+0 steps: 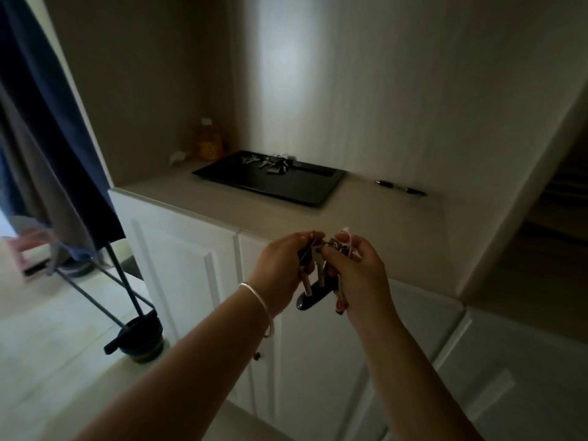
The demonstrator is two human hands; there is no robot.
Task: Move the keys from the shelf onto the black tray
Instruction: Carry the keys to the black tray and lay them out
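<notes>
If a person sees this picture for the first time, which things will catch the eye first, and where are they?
First, the two hands in the lower middle: the left hand and the right hand hold a bunch of keys together in front of the white cabinet doors. Next, the black tray on the shelf behind, with other keys already lying near its far edge. A pen lies on the shelf right of the tray.

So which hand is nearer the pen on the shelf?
Right. The right hand is below the pen, slightly left; the left hand is further left, both gripping the keys.
</notes>
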